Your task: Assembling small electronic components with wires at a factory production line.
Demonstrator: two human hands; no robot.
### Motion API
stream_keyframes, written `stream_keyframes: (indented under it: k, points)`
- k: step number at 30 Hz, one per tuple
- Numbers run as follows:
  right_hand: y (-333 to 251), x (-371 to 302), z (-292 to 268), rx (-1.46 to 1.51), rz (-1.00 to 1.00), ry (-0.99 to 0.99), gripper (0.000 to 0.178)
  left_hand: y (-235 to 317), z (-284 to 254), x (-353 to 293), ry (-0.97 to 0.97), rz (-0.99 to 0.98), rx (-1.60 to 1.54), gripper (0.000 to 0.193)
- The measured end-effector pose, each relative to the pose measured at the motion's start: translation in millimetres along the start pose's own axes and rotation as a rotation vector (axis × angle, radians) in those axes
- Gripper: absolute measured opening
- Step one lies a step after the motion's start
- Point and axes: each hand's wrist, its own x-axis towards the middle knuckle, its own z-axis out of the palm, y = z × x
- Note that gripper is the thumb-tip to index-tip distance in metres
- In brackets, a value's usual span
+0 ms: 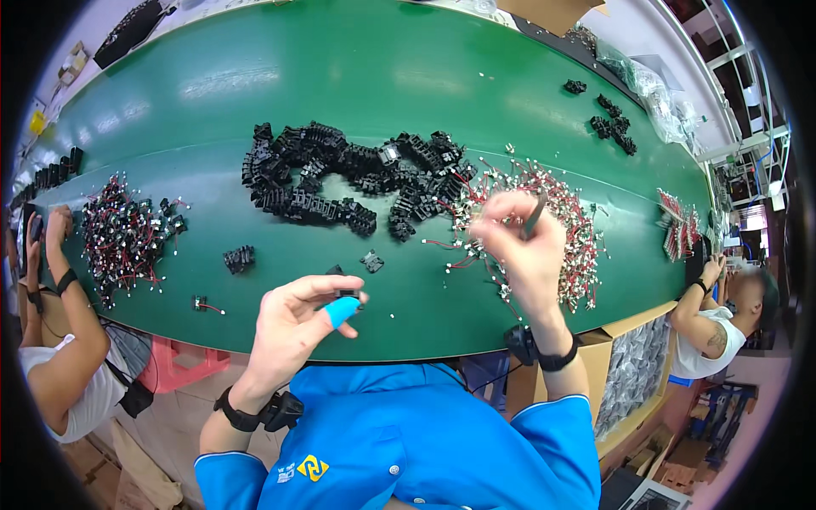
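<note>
My left hand point(287, 327) pinches a small black plastic housing point(347, 294) between its fingers and a thumb wrapped in blue tape. My right hand point(534, 259) is raised over a pile of short red-and-white wires with white connectors point(571, 212), closed around a slim dark hand tool point(535, 214); its tip is hidden. Whether a wire is in those fingers too, I cannot tell. Beyond my hands lies a long winding heap of black plastic housings point(314, 149). Close to my left hand is a loose black housing point(371, 261).
Left of me are a small black block point(240, 258), a single wired piece point(200, 303) and a heap of wired black parts point(119, 238). People work at both ends of the green table point(374, 68). A carton of clear-wrapped parts point(633, 365) stands at my right.
</note>
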Motion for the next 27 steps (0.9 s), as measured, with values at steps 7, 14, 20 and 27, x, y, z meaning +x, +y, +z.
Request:
stream_keyframes:
  k: [7, 14, 20, 27]
  points:
    - [-34, -35, 26, -0.269, -0.328, -0.315, 0.025, -5, 24, -1, -0.014, 0.036, -0.073, 0.027]
    - [-29, -47, 35, -0.359, -0.371, -0.361, 0.028, 0, 23, -5, 0.002, -0.202, -0.166, 0.026]
    - [-34, -54, 32, -0.320, -0.320, -0.376, 0.030, 2, 26, -7, -0.039, -0.273, -0.340, 0.018]
    - [-32, -54, 28, -0.331, -0.327, -0.406, 0.032, 6, 21, -15, -0.183, -0.278, -0.250, 0.038]
